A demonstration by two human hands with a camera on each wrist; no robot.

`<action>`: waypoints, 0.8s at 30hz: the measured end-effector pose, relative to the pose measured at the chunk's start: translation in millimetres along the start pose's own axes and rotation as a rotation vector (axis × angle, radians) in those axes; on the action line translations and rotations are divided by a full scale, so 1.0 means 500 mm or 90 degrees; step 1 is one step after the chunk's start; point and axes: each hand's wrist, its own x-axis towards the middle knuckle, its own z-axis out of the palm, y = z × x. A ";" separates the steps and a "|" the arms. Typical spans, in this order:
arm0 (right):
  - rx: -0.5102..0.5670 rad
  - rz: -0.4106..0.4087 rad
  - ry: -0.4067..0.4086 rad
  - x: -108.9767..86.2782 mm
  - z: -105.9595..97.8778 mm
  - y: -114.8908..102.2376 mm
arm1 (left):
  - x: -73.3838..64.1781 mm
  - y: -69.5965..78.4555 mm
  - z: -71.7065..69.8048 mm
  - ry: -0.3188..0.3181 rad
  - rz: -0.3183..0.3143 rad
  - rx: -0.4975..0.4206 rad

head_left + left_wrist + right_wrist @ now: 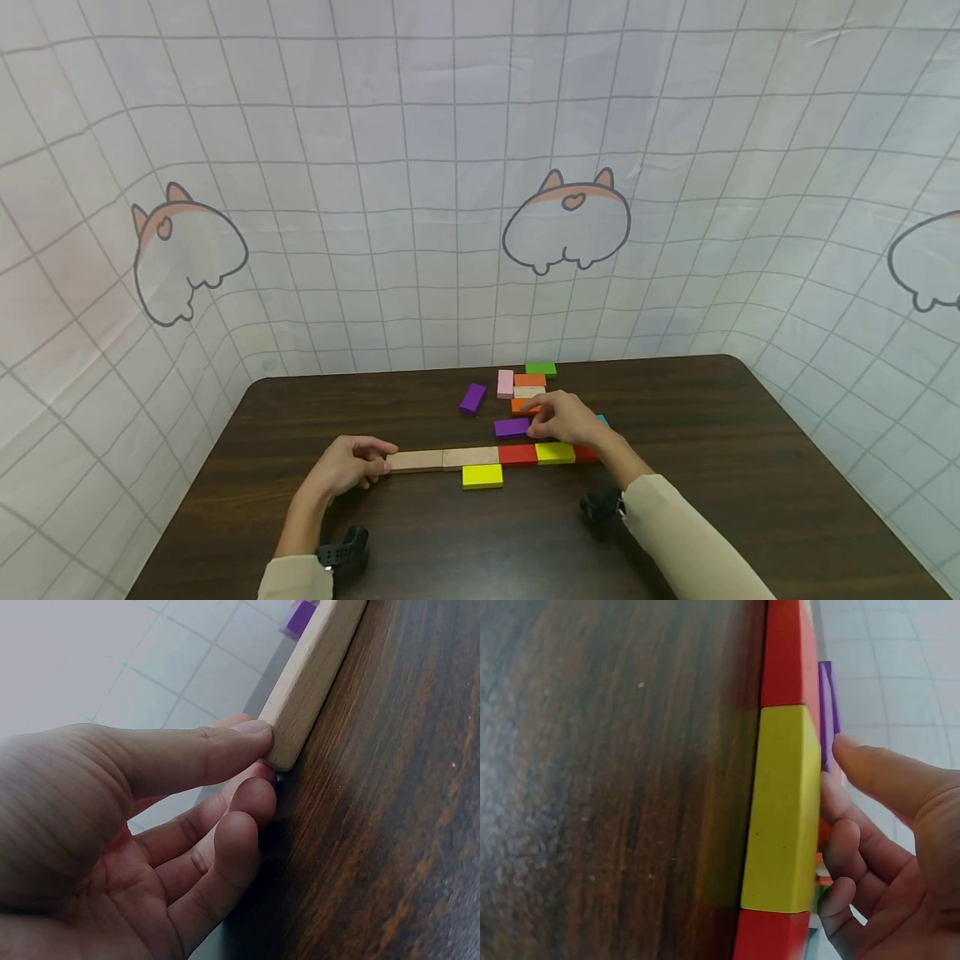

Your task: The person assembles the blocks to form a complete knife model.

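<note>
A row of blocks lies across the table, starting with two plain wooden blocks. My left hand [345, 467] pinches the left end of the outermost wooden block [415, 461] between thumb and fingers; the thumb shows on the block's end in the left wrist view. Further right in the row come a red block [517, 455], a yellow block [556, 452] and another red block [587, 454], partly hidden by the right arm. Behind the row, my right hand [566, 418] pinches the right end of a purple block [511, 428]. In the right wrist view, the yellow block partly hides its fingers.
One yellow block [482, 477] lies in front of the row. At the back are a tilted purple block [472, 399], a pink block [506, 384], orange blocks [529, 380] and a green block [541, 369]. A teal block [602, 421] peeks out behind the right wrist. A grid-patterned cloth [420, 283] surrounds the table.
</note>
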 end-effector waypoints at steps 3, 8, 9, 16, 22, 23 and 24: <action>0.003 0.004 -0.003 0.006 0.003 0.007 | 0.000 0.000 0.000 0.000 0.000 0.002; 0.000 0.002 -0.007 0.016 0.009 0.017 | 0.000 0.000 0.002 0.003 -0.001 0.005; -0.002 0.002 -0.007 0.018 0.010 0.020 | 0.000 0.000 0.002 0.002 -0.002 0.005; -0.009 -0.003 0.001 0.020 0.013 0.022 | -0.001 0.002 0.003 0.000 0.000 0.001; -0.029 -0.009 0.026 0.012 0.007 0.019 | -0.002 0.001 0.002 0.002 0.001 0.002; -0.031 -0.011 0.031 0.008 0.003 0.017 | -0.002 0.001 0.002 0.002 0.001 0.003; -0.031 -0.012 0.035 0.004 0.000 0.013 | -0.002 0.001 0.002 0.002 0.001 0.004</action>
